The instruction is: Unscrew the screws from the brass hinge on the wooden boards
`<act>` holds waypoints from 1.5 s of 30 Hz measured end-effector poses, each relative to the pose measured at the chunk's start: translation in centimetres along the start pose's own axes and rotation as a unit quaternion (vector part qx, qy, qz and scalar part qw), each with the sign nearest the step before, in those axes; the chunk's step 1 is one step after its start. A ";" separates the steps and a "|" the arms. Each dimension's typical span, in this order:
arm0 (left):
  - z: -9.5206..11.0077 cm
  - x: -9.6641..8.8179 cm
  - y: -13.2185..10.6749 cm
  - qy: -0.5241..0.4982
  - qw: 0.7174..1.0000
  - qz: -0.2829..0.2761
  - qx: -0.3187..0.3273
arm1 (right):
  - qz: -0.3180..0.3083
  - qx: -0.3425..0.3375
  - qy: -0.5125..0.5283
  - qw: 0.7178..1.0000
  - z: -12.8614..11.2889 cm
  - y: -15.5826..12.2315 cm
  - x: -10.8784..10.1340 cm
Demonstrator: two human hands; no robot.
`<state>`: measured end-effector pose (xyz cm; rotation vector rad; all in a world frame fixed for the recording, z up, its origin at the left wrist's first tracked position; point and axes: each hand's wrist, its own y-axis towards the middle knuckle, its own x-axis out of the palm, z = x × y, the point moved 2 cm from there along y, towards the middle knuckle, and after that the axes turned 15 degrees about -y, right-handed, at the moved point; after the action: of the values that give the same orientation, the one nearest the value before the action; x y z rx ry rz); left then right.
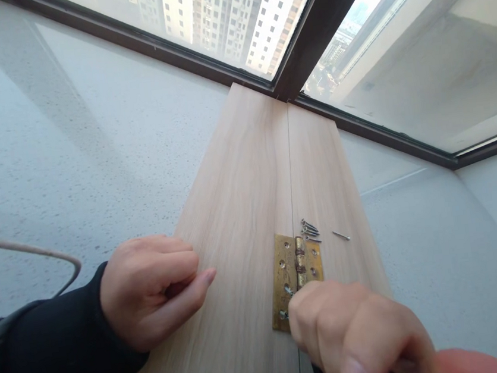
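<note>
A worn brass hinge (281, 278) lies opened flat across the seam between two pale wooden boards (238, 175). Its left leaf shows several screw holes, the lower two with shiny metal in them. My right hand (358, 323) is closed over the lower right part of the hinge and hides it. Black shows under its fingers and a blurred red part sticks out at the lower right; I cannot make out what it grips. My left hand (156, 287) rests at the left board's edge, fingers curled in, thumb out, nothing visible in it.
Several small screws (309, 228) lie just above the hinge, with a single screw (341, 235) apart to their right. A speckled white surface (70, 159) surrounds the boards. Dark window frames (298, 31) run behind. A thin cable (26, 248) curves at the left.
</note>
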<state>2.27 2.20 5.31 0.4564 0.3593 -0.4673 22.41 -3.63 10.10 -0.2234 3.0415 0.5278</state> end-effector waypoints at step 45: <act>-0.1 -0.1 -0.1 0.014 1.000 -0.007 -0.001 | 0.000 0.030 -0.012 0.999 -0.8 0.1 -2.6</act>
<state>2.13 2.17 5.22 0.4588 0.3899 -0.4734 24.91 -3.42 11.06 -0.2114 3.0283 0.4352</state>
